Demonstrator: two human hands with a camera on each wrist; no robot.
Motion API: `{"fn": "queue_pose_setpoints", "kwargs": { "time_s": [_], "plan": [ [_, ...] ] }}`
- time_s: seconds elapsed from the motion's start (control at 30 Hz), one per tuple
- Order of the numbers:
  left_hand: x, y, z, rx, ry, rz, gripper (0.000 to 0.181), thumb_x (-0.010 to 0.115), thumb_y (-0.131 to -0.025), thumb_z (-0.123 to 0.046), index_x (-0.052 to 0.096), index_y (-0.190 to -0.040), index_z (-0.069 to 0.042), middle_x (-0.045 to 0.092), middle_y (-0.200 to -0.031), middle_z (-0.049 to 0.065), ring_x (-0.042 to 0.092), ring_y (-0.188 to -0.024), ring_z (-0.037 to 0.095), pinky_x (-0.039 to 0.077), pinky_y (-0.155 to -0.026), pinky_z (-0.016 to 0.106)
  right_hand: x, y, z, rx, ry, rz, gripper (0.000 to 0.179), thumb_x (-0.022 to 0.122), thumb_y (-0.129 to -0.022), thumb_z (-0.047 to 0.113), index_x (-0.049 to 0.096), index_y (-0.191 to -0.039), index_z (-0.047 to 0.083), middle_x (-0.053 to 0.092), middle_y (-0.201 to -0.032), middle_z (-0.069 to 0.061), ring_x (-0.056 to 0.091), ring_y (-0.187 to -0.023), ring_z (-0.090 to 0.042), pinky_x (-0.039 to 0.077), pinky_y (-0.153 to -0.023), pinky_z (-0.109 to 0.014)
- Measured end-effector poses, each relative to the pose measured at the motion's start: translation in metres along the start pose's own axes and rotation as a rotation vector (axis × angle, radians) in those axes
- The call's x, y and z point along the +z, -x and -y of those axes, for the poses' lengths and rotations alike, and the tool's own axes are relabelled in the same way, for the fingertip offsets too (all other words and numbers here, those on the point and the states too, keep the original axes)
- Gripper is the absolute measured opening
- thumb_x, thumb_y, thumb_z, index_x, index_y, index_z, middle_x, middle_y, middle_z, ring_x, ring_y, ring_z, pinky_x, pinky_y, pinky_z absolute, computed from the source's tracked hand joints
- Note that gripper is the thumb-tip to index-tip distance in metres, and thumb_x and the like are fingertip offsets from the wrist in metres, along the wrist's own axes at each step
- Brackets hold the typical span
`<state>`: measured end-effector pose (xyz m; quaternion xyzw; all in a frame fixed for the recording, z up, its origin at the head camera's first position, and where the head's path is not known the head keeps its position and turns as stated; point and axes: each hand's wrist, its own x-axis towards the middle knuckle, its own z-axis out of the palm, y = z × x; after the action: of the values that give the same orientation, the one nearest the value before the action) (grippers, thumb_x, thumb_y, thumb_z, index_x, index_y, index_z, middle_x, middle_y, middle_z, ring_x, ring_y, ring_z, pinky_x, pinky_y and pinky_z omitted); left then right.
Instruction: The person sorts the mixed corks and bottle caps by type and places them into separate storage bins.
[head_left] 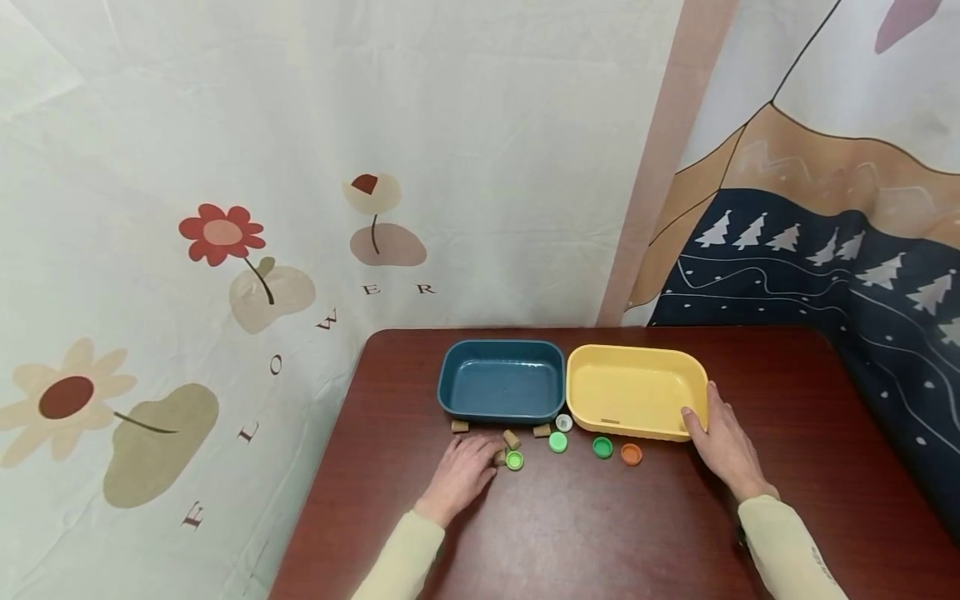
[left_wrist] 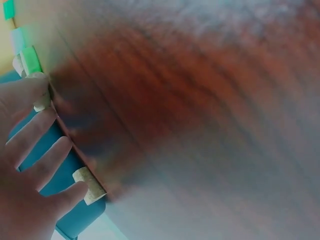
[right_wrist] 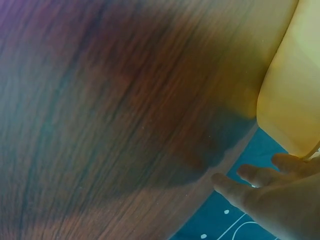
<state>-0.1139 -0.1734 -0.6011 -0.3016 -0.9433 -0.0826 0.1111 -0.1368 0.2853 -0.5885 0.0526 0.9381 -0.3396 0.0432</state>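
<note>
In the head view my left hand (head_left: pixel 463 473) is low over the table in front of the blue bin. A cork (head_left: pixel 500 457) sits between its thumb and index finger, partly hidden; the other fingers are spread in the left wrist view. Right beside that cork lies a light green bottle cap (head_left: pixel 514 460), with another cork (head_left: pixel 512 439) just behind. My right hand (head_left: pixel 726 442) holds the right end of the yellow bin (head_left: pixel 637 354), thumb over the rim and fingers along the outside. A small brown piece (head_left: pixel 611 421) shows inside this bin near its front wall.
The blue bin (head_left: pixel 501 418) stands left of the yellow one. Along their fronts lie corks (head_left: pixel 460 426) (head_left: pixel 542 431), a white cap (head_left: pixel 564 422), green caps (head_left: pixel 558 442) (head_left: pixel 602 447) and an orange cap (head_left: pixel 632 454). Printed curtains hang behind the brown table (head_left: pixel 570 533).
</note>
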Motion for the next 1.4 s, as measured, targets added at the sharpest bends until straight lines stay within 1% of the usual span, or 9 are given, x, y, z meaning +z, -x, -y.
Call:
{"fn": "queue_pose_setpoints", "kwargs": {
  "time_s": [0.13,0.3,0.4,0.47,0.57,0.8,0.97,1.23,1.4],
  "plan": [
    [0.002,0.0,0.0,-0.023,0.031,-0.011,0.038,0.085,-0.085,-0.028,0.071,-0.118,-0.018,0.071,-0.113,-0.002,0.065,-0.114,0.024,0.047,-0.102,0.058,0.0,-0.001,0.0,0.006,-0.002,0.005,0.091,0.034,-0.107,0.058,-0.007,-0.163,-0.001,0.012,-0.162,-0.039,0.017,-0.146,-0.061,0.023,-0.109,-0.076],
    [0.005,-0.001,0.0,-0.032,0.032,-0.048,0.033,0.085,-0.085,-0.025,0.071,-0.114,-0.017,0.073,-0.116,0.0,0.066,-0.116,0.025,0.049,-0.1,0.056,0.0,-0.001,0.0,0.011,-0.004,0.009,0.091,0.034,-0.107,0.059,-0.007,-0.163,0.0,0.011,-0.163,-0.039,0.017,-0.147,-0.06,0.022,-0.11,-0.075],
    [0.006,-0.002,0.0,-0.037,0.015,-0.074,0.027,0.086,-0.084,-0.022,0.07,-0.105,-0.018,0.075,-0.106,-0.001,0.069,-0.109,0.023,0.051,-0.097,0.054,0.0,0.0,-0.001,0.013,-0.013,0.018,0.092,0.034,-0.107,0.059,-0.008,-0.163,0.0,0.009,-0.163,-0.038,0.014,-0.147,-0.06,0.021,-0.111,-0.076],
    [0.006,-0.002,0.001,-0.041,0.005,-0.075,0.025,0.086,-0.084,-0.022,0.067,-0.1,-0.018,0.074,-0.1,-0.002,0.07,-0.104,0.021,0.052,-0.096,0.053,0.001,0.0,-0.001,0.016,-0.021,0.022,0.092,0.033,-0.107,0.06,-0.008,-0.163,0.0,0.007,-0.164,-0.037,0.011,-0.148,-0.06,0.019,-0.111,-0.076],
    [0.006,-0.001,0.001,-0.051,0.017,-0.067,0.025,0.087,-0.083,-0.022,0.067,-0.098,-0.018,0.073,-0.096,-0.004,0.07,-0.099,0.02,0.051,-0.096,0.052,0.002,0.0,0.0,0.015,-0.025,0.02,0.091,0.034,-0.107,0.059,-0.008,-0.163,-0.001,0.006,-0.165,-0.036,0.01,-0.148,-0.06,0.018,-0.111,-0.076],
    [0.002,0.007,0.0,-0.094,0.057,-0.074,0.028,0.087,-0.084,-0.022,0.073,-0.107,-0.016,0.075,-0.102,-0.003,0.07,-0.101,0.02,0.05,-0.1,0.054,0.0,0.002,0.002,0.01,-0.014,0.01,0.09,0.034,-0.108,0.057,-0.007,-0.163,-0.001,0.007,-0.165,-0.036,0.012,-0.148,-0.06,0.02,-0.112,-0.075],
    [0.0,0.007,-0.003,-0.096,0.068,-0.123,0.03,0.086,-0.085,-0.023,0.075,-0.112,-0.016,0.076,-0.107,-0.003,0.07,-0.103,0.019,0.05,-0.1,0.054,-0.002,0.003,0.003,0.016,-0.006,0.018,0.09,0.035,-0.108,0.057,-0.008,-0.163,-0.001,0.007,-0.165,-0.036,0.012,-0.148,-0.06,0.02,-0.111,-0.075],
    [-0.012,-0.003,-0.013,-0.031,0.124,-0.221,0.034,0.085,-0.086,-0.018,0.075,-0.118,-0.012,0.076,-0.116,0.0,0.07,-0.109,0.022,0.052,-0.098,0.054,-0.002,0.003,0.002,0.014,0.0,0.008,0.09,0.034,-0.108,0.057,-0.007,-0.163,-0.001,0.008,-0.164,-0.037,0.014,-0.148,-0.06,0.022,-0.11,-0.075],
    [-0.023,-0.012,-0.025,-0.03,0.134,-0.227,0.036,0.085,-0.087,-0.019,0.075,-0.121,-0.015,0.075,-0.12,-0.001,0.069,-0.113,0.02,0.05,-0.101,0.053,-0.001,0.002,0.002,0.012,0.005,0.006,0.09,0.034,-0.108,0.057,-0.007,-0.163,-0.001,0.009,-0.163,-0.038,0.015,-0.147,-0.06,0.023,-0.11,-0.076]
  ]
}}
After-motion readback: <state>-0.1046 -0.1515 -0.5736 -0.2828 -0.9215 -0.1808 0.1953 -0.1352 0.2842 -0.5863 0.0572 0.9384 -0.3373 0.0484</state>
